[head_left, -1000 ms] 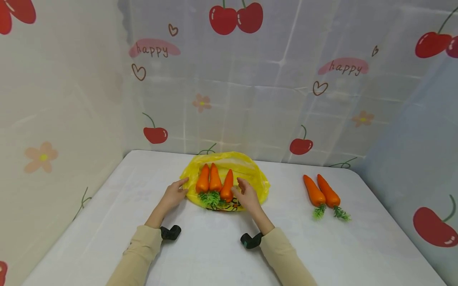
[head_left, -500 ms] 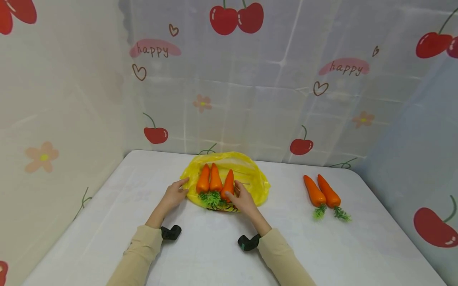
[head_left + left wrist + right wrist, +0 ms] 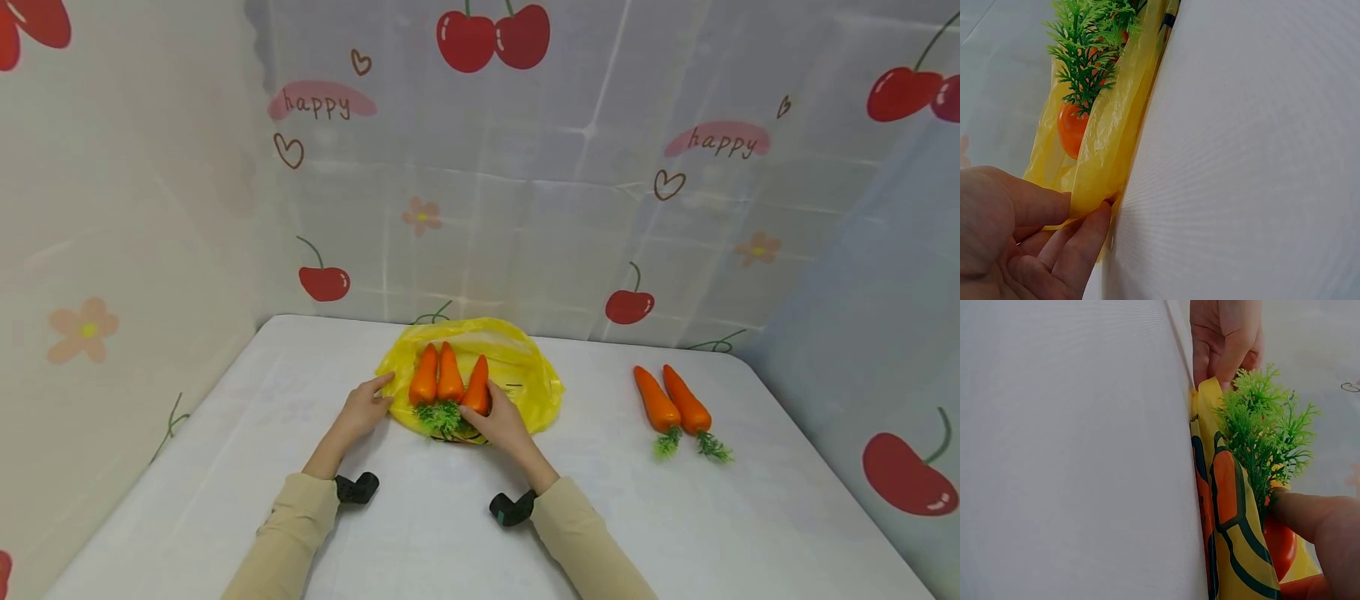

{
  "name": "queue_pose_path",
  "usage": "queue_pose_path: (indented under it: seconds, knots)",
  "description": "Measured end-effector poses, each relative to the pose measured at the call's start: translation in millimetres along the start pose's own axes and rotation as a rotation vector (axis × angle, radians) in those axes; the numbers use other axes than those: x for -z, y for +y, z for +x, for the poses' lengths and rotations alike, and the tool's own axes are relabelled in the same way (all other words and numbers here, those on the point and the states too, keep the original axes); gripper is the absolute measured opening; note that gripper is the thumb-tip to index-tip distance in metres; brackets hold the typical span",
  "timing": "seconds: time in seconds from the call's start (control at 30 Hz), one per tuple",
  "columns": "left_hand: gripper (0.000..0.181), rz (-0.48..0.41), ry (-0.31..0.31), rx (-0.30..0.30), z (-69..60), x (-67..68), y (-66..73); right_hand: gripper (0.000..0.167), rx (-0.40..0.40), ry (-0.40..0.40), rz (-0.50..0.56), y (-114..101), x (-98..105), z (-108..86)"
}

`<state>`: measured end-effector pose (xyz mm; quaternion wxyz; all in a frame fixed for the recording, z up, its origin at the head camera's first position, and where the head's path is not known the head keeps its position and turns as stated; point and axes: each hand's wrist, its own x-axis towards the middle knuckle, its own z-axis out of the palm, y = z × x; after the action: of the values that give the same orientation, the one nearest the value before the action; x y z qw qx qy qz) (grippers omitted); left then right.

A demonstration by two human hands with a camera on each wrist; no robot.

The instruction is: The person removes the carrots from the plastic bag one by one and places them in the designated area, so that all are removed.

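Note:
A yellow plastic bag [image 3: 540,383] lies spread on the table, holding three toy carrots side by side, tips pointing away. They are the left carrot [image 3: 423,379], the middle carrot [image 3: 449,379] and the right carrot [image 3: 477,385]. My left hand [image 3: 362,410] pinches the bag's left edge between thumb and fingers, as the left wrist view confirms. With thumb and fingers on either side, my right hand [image 3: 506,423] grips the right carrot near its leafy end. In the right wrist view the thumb touches that carrot's top below green leaves [image 3: 1266,425]; its fingers are mostly out of frame.
Two more toy carrots, one [image 3: 656,398] beside the other [image 3: 687,400], lie on the table's right side. The white table [image 3: 420,517] ends at a back curtain [image 3: 525,208] printed with cherries. Side curtains stand left and right.
My right hand has moved left from beside the right carrot and closed around its leafy end. The left hand keeps its place at the bag's edge.

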<state>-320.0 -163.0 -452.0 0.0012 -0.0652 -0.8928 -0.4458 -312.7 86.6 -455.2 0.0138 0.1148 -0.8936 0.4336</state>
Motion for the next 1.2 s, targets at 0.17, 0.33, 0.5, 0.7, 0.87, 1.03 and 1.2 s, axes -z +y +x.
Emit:
queue_pose_path:
  seconds: [0.17, 0.33, 0.5, 0.7, 0.87, 1.03, 1.2]
  knots:
    - [0.048, 0.006, 0.004, -0.004, 0.9, -0.7, -0.6, 0.071, -0.031, 0.008, -0.006, -3.7, -0.4, 0.3]
    - [0.048, -0.005, 0.003, -0.002, 1.4, -1.6, -1.1, 0.067, -0.059, 0.028, 0.008, -5.8, -0.6, 0.8]
    - [0.048, -0.006, 0.001, -0.003, 1.7, -1.9, -2.2, 0.063, -0.050, 0.068, 0.024, -6.0, 1.8, 0.9]
    - [0.047, 0.004, 0.007, -0.014, 2.0, -1.3, -3.1, 0.061, -0.026, 0.086, 0.049, -4.0, 4.1, 2.2]
    - [0.047, 0.006, 0.010, -0.023, 2.5, -0.7, -3.0, 0.060, -0.074, 0.087, 0.095, -3.1, 6.5, 4.0]
    - [0.047, 0.002, 0.006, -0.022, 2.5, -0.9, -3.2, 0.059, -0.170, 0.072, 0.184, -1.8, 11.1, 6.0]
    - [0.048, -0.004, -0.001, -0.008, 2.1, -1.0, -2.1, 0.058, -0.265, 0.048, 0.357, -0.3, 16.5, 6.2]
